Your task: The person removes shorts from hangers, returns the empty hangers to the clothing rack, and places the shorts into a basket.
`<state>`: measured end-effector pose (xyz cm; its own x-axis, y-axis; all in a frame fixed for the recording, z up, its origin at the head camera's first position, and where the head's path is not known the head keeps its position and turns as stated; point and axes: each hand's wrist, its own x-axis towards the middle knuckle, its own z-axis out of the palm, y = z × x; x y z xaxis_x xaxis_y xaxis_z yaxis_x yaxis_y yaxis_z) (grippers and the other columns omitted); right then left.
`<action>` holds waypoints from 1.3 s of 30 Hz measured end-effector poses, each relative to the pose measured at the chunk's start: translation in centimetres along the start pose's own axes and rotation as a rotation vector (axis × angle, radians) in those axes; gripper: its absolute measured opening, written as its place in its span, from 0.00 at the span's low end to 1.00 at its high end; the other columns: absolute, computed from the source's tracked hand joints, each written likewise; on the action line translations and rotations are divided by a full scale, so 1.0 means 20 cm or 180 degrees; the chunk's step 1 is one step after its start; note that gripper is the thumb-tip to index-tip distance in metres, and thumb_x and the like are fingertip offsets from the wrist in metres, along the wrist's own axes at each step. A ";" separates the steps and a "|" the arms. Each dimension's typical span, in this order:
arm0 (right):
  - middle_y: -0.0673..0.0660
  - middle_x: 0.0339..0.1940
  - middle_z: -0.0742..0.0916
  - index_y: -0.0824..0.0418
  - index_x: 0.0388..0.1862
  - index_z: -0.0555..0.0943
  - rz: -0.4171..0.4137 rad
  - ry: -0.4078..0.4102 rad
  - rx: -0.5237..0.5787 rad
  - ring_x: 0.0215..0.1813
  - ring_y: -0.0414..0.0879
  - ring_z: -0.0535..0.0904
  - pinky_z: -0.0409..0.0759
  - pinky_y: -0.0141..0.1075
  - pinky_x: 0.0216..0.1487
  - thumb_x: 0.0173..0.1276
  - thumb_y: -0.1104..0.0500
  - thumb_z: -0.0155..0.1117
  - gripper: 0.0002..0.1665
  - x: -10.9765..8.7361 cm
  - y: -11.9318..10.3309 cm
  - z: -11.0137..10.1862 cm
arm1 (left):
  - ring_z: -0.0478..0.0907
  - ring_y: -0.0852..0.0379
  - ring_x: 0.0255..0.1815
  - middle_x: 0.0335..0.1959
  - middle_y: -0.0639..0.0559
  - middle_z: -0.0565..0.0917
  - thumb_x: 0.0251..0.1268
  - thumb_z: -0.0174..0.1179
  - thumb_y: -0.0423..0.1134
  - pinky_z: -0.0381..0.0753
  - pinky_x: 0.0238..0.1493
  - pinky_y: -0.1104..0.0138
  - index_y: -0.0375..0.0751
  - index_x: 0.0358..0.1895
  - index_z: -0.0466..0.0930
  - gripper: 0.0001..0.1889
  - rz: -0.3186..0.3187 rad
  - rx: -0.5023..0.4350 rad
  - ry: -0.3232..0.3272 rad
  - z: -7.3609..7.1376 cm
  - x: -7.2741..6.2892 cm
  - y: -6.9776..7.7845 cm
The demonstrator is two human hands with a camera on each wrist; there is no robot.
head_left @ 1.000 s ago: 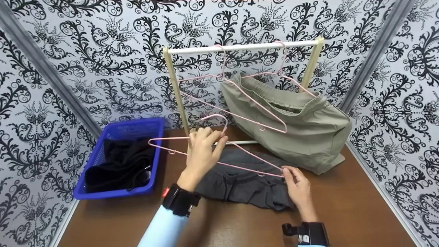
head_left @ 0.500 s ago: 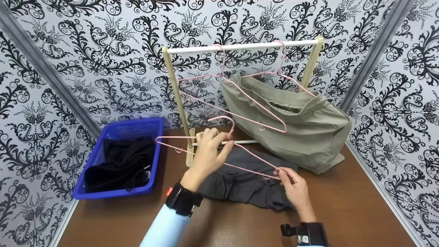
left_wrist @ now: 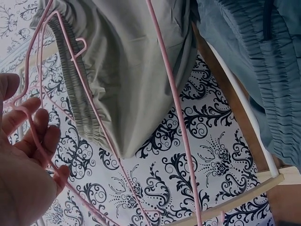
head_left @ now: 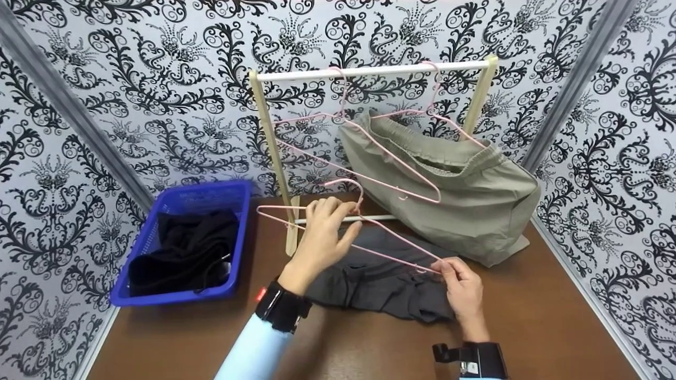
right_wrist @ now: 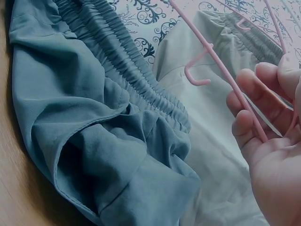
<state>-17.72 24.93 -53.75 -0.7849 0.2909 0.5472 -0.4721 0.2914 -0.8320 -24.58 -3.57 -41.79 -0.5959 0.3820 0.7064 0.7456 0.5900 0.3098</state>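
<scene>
In the head view, my left hand (head_left: pixel 323 243) holds a pink wire clothes hanger (head_left: pixel 388 257) at the neck, just under its hook. My right hand (head_left: pixel 465 287) grips the same hanger by its right corner, and in the right wrist view the bar runs through the curled fingers (right_wrist: pixel 244 123). The hanger is tilted and bears no garment. Below it, dark grey shorts (head_left: pixel 380 298) with a gathered elastic waistband (right_wrist: pixel 127 52) lie on the brown table (head_left: pixel 348 348); they look blue-green in the wrist views.
Behind stands a small rack with a white rail (head_left: pixel 380 70). From it hang an empty pink hanger (head_left: pixel 393 153) and another carrying olive-grey elastic-waist pants (head_left: pixel 475 206). A blue basket (head_left: pixel 243 232) with black clothing (head_left: pixel 195 248) sits at left. Patterned walls (head_left: pixel 179 121) enclose the table.
Both hands have kept their hold on the hanger. It has shifted to the right, its left corner moving away from the basket; my left hand has moved right with it.
</scene>
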 end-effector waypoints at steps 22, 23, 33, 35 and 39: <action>0.56 0.25 0.88 0.71 0.30 0.86 0.0267 0.0268 -0.0239 0.26 0.31 0.77 0.74 0.22 0.31 0.72 0.74 0.61 0.11 0.01 0.00 -0.05 | 0.66 0.42 0.75 0.73 0.40 0.72 0.66 0.64 0.40 0.56 0.76 0.40 0.38 0.72 0.73 0.31 0.0012 0.0590 0.0217 -0.05 -0.12 -0.15; 0.55 0.25 0.88 0.71 0.30 0.86 0.0283 0.0283 -0.0232 0.27 0.31 0.77 0.74 0.22 0.31 0.72 0.74 0.61 0.11 0.01 0.00 -0.05 | 0.66 0.41 0.75 0.73 0.39 0.72 0.66 0.64 0.40 0.56 0.77 0.40 0.38 0.72 0.73 0.31 0.0016 0.0605 0.0233 -0.05 -0.12 -0.16; 0.51 0.24 0.87 0.73 0.31 0.85 0.0345 0.0406 -0.0274 0.26 0.31 0.76 0.73 0.23 0.30 0.74 0.72 0.61 0.11 0.04 -0.02 -0.08 | 0.66 0.39 0.74 0.75 0.40 0.70 0.64 0.66 0.39 0.52 0.78 0.42 0.37 0.72 0.73 0.32 -0.0107 0.0685 0.0206 -0.08 -0.16 -0.21; 0.50 0.24 0.87 0.73 0.31 0.86 0.0375 0.0437 -0.0266 0.25 0.32 0.76 0.72 0.23 0.29 0.74 0.71 0.61 0.11 0.05 -0.03 -0.08 | 0.66 0.39 0.74 0.75 0.40 0.70 0.65 0.65 0.40 0.53 0.78 0.42 0.37 0.72 0.73 0.31 -0.0137 0.0710 0.0180 -0.08 -0.17 -0.21; 0.45 0.23 0.86 0.73 0.31 0.86 0.0407 0.0507 -0.0264 0.25 0.33 0.76 0.70 0.23 0.27 0.75 0.70 0.61 0.12 0.06 -0.03 -0.09 | 0.67 0.38 0.74 0.74 0.40 0.71 0.67 0.63 0.42 0.54 0.77 0.41 0.37 0.72 0.74 0.30 -0.0162 0.0782 0.0146 -0.08 -0.18 -0.22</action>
<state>-17.72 26.81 -52.46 -0.7598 0.4687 0.4506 -0.3329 0.3148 -0.8889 -25.27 -8.81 -44.67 -0.6124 0.3180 0.7238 0.6167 0.7650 0.1857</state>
